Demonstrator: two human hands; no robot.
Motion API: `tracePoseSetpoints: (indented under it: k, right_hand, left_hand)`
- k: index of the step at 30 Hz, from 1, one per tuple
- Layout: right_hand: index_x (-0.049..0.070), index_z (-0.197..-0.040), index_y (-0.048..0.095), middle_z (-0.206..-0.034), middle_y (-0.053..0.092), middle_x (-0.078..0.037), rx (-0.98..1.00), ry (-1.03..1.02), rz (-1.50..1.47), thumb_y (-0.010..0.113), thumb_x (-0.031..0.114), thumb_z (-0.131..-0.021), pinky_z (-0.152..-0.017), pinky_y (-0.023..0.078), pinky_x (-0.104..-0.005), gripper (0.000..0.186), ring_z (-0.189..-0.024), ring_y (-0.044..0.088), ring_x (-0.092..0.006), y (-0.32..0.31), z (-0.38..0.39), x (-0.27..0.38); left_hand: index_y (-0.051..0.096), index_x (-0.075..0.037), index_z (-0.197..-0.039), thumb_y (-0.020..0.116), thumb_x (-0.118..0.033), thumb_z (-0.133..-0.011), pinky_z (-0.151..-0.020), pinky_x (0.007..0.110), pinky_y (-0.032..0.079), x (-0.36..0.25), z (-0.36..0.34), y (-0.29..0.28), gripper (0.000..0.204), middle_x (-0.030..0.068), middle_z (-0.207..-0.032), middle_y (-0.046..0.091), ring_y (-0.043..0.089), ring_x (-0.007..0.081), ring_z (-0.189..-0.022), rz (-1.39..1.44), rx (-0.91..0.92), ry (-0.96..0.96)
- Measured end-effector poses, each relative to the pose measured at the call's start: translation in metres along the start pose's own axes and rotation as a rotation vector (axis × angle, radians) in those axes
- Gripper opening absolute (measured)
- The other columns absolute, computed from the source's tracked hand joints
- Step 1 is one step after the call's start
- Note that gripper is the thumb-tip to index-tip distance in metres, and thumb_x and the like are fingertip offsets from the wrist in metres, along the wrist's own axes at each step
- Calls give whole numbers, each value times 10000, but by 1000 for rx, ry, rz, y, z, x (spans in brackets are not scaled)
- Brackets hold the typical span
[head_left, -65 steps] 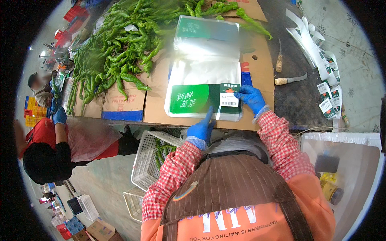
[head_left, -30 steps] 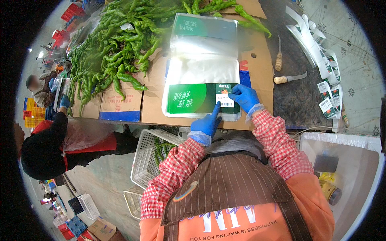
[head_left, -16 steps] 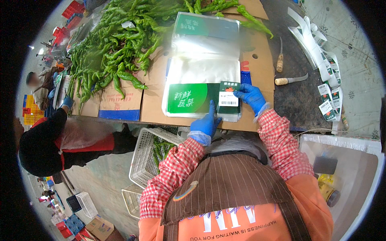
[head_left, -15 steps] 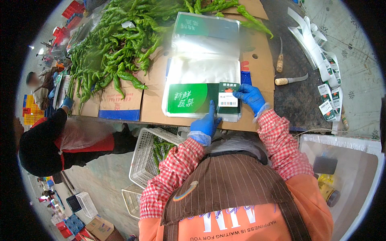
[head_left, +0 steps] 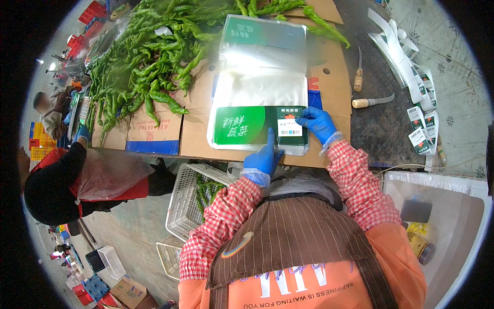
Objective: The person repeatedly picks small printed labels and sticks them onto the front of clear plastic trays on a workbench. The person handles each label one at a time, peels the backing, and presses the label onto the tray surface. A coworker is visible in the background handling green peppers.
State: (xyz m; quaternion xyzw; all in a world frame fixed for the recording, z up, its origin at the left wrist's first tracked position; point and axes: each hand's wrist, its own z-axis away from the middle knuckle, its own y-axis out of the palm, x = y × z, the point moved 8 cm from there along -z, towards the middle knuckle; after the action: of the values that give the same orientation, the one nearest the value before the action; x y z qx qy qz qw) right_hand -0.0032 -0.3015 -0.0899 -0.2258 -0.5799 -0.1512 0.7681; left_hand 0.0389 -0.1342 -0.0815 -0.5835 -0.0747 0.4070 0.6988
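Note:
A stack of clear plastic bags (head_left: 262,87) with green printed bands lies on the cardboard in front of me. On the dark part of the nearer green band sits a label (head_left: 289,127), dark green with a white barcode panel. My right hand (head_left: 317,124), in a blue glove, pinches the label's right edge between thumb and fingers. Just left of the label, my left hand (head_left: 261,161), also blue-gloved, rests on the near edge of the bags. Its index finger is stretched out and its thumb stands apart; it grips nothing.
Green peppers (head_left: 154,67) are heaped at the far left. Two curved knives with wooden handles (head_left: 358,82) and label strips (head_left: 422,129) lie on the right. A white crate (head_left: 180,206) holding peppers stands below the table edge. A co-worker (head_left: 56,185) is at the left.
The label in my right hand has shifted slightly left and lies lower against the green band. My left hand stays in place.

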Motion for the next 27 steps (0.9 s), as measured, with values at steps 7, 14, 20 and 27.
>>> tracePoseSetpoints:
  k: [7,14,20,27]
  right_hand:
    - [5,-820,570,-757,581,-97,-44,26,156,644,145,-666,-646,433,-254,221,-691,536,-150,-2,1,5]
    - [16,-829,566,-802,574,-155,-58,29,497,621,262,-665,-655,439,-317,301,-724,560,-259,2,6,23]
    - [25,-952,513,-885,560,-174,172,196,1128,613,359,-663,-708,440,-359,453,-818,555,-290,15,-12,45]
    - [-11,-1003,492,-982,540,-151,146,323,1183,647,486,-576,-786,410,-331,673,-917,518,-280,-5,-19,45]
  left_hand:
    - [111,-297,-1268,408,-349,-807,-539,409,434,-8,2,-4,551,164,-777,573,560,322,-634,9,63,36]
    - [123,-323,-1259,389,-316,-818,-560,408,435,-10,-1,-1,515,153,-804,569,563,314,-658,-56,122,54]
    - [121,-321,-1262,379,-302,-824,-530,389,433,-9,-2,2,509,142,-815,571,559,303,-615,-51,124,87]
    - [134,-328,-1258,380,-282,-822,-562,392,434,-7,-2,0,503,160,-844,567,562,310,-645,-20,115,73]
